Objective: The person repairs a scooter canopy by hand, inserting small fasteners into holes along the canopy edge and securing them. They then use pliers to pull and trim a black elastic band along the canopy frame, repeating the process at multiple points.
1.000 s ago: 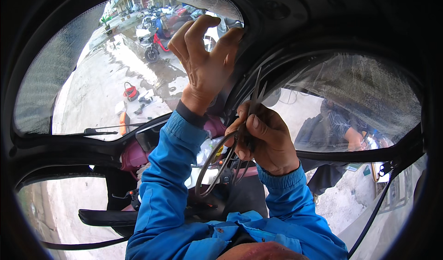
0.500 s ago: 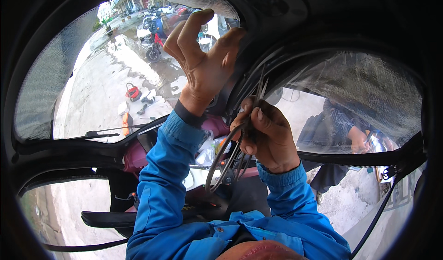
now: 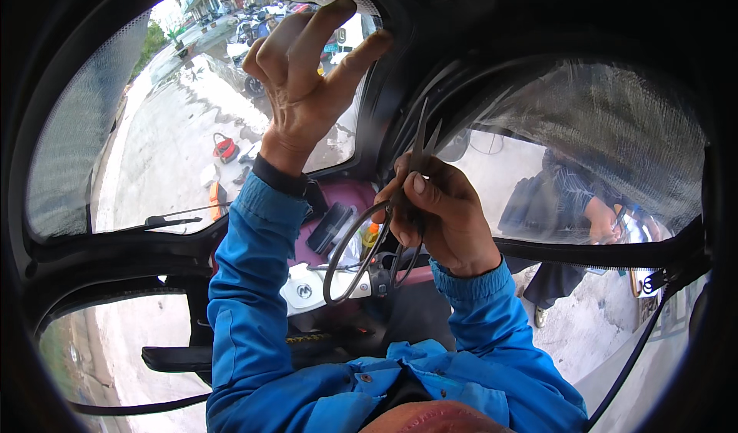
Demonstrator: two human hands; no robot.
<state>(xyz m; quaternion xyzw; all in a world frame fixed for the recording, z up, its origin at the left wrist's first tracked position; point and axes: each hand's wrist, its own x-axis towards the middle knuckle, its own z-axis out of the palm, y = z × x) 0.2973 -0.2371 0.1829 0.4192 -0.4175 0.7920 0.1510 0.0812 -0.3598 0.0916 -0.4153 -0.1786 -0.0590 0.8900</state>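
One pair of scissors (image 3: 417, 159) near centre, two blades toward twelve o'clock — grasped in the right hand (image 3: 444, 216). The left hand (image 3: 298, 87) at eleven o'clock — fingers parted, before one windscreen (image 3: 154, 149).

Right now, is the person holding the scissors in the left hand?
No, the scissors are held in the right hand, while the left hand is raised apart from them.

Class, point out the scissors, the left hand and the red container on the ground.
Scissors (image 3: 418, 153): head view, on a blade.
Left hand (image 3: 300, 89): head view, on its back.
Red container (image 3: 227, 152): head view, on its body.
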